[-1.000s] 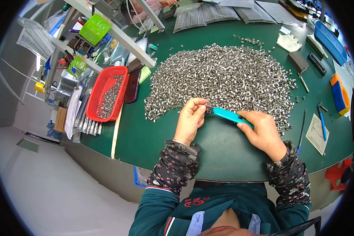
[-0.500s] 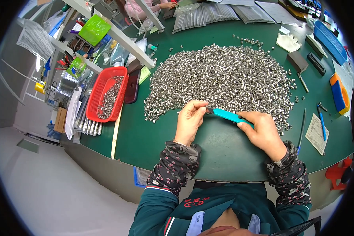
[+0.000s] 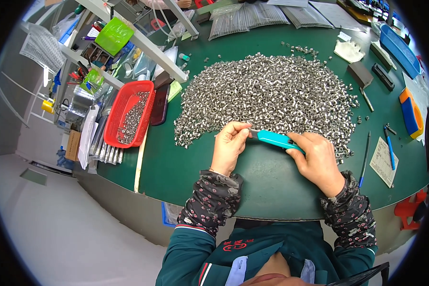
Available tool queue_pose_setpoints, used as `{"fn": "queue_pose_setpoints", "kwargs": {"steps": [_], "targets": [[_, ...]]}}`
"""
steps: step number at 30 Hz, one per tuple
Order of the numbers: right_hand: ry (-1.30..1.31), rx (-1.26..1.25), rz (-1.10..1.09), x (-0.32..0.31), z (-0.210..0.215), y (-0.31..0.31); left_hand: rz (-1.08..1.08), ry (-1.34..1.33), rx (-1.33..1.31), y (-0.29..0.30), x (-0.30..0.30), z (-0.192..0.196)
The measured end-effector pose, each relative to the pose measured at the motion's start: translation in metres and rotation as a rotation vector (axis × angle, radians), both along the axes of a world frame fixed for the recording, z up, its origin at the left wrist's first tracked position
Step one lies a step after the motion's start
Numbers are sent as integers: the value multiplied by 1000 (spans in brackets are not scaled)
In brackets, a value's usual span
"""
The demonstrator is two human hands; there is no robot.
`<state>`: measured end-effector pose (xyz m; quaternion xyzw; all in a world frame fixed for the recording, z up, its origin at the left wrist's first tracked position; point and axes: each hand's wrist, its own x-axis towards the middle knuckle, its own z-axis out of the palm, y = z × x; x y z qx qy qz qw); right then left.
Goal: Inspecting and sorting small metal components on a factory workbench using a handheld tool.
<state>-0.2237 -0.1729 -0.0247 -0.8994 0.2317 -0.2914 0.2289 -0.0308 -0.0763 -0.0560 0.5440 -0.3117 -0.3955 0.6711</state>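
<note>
My right hand [image 3: 315,159] is closed round the rear of a teal utility knife [image 3: 274,138], thumb along its near side. The knife points left, and its short dark blade end meets the fingertips of my left hand [image 3: 229,147]. Thumb and forefinger of that hand are pinched together at the blade tip; whatever small piece lies between them is hidden. Just beyond both hands spreads a broad heap of small shiny metal rings [image 3: 267,90] on the green tabletop [image 3: 271,186].
On the left stand a red basket [image 3: 110,121] holding more metal rings and a dark phone [image 3: 160,106]. At the right lie pens [image 3: 389,147], a paper slip [image 3: 384,163], an orange-and-blue tape roll [image 3: 411,114] and a blue tray [image 3: 399,47]. Bagged tubes [image 3: 248,19] line the back.
The knife and my right hand have shifted very slightly left and up, while my left hand keeps its pinch. In the background, the other person's arm has drawn back.
</note>
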Motion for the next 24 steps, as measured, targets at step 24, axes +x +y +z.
{"fn": "queue_pose_setpoints", "kwargs": {"steps": [24], "targets": [[13, 6, 45, 0, -1, -3, -68, 244, -48, -1, 3, 0]]}}
